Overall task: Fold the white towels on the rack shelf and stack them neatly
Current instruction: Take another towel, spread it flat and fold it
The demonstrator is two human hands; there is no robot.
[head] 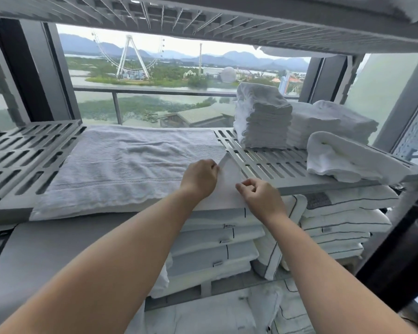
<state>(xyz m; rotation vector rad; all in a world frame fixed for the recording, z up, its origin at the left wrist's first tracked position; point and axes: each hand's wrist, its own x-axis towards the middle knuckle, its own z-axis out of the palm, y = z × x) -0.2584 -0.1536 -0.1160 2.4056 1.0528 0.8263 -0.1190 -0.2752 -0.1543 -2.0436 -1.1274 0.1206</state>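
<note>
Both left hand (199, 177) and right hand (263, 198) fingers (210, 165) pinching towel (121, 165), slotted shelf (263, 162), window (155, 80)

rough terry cloth towel (121, 165), matt slotted shelf (263, 160)

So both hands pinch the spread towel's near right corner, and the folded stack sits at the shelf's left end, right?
No: the head view shows the folded stack at the right end of the shelf, not the left. The left hand and right hand do pinch the near right corner of the spread towel.
</note>
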